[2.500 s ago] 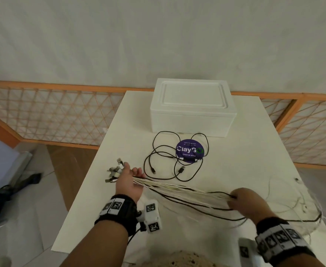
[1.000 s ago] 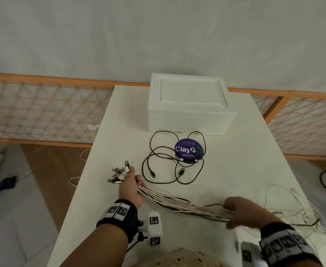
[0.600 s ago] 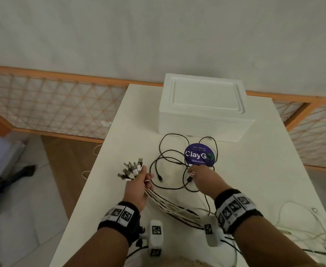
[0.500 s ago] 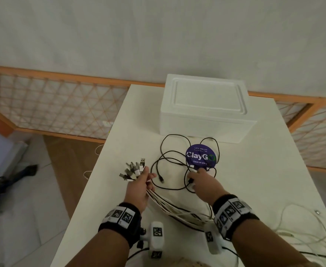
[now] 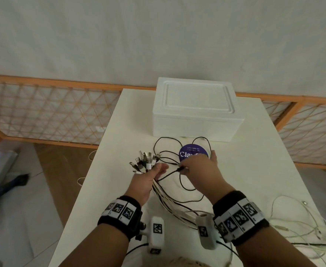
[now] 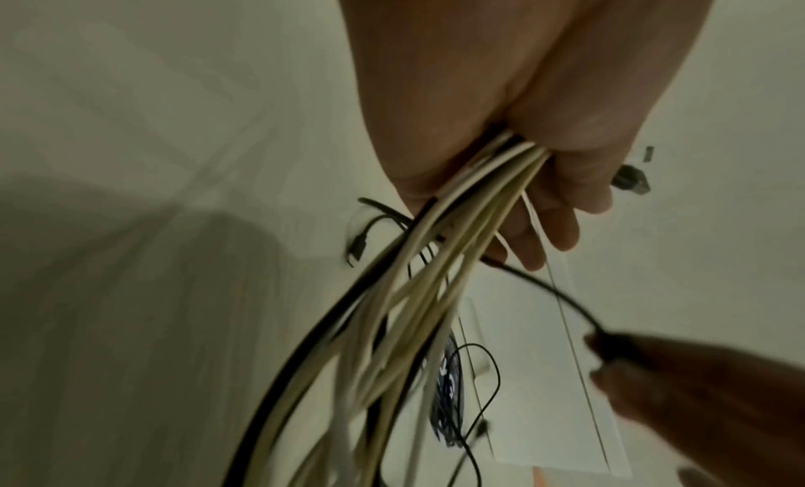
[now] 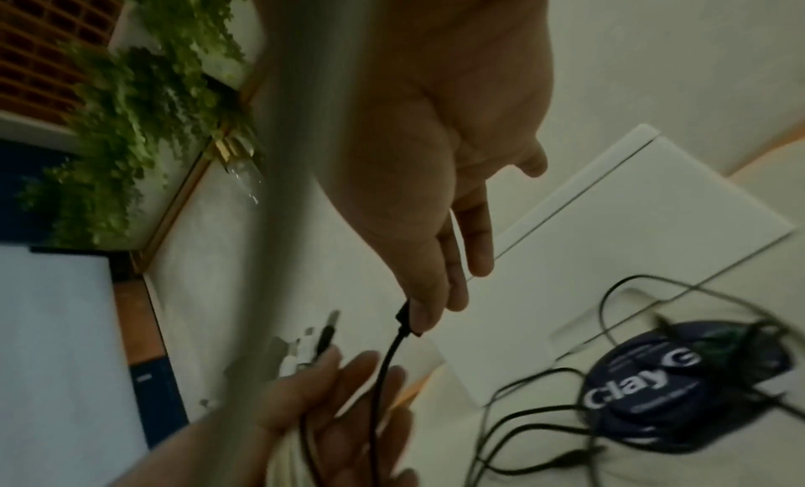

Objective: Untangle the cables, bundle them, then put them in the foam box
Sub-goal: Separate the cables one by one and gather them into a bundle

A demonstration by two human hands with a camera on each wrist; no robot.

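My left hand (image 5: 154,172) grips a bundle of white and black cables (image 5: 164,199) just below their plugs (image 5: 144,162), which fan out above the fist. In the left wrist view the strands (image 6: 435,270) run out of that fist (image 6: 522,116). My right hand (image 5: 185,168) pinches the plug end of a thin black cable (image 5: 179,169) close to the left fingers; the right wrist view shows thumb and finger on that plug (image 7: 405,319). The rest of the black cable (image 5: 164,147) loops on the table. The white foam box (image 5: 195,110) stands behind with its lid on.
A round purple ClayGo disc (image 5: 192,152) lies under the black loops, in front of the box. The bundle's loose tails (image 5: 297,228) sprawl over the table's right front corner. The white table (image 5: 254,160) has an orange lattice railing (image 5: 52,112) behind and left of it.
My right hand let go of the bundle's far stretch, moved to the black cable by the purple disc, took its plug end and lifted it toward the left hand. The left hand keeps its grip.
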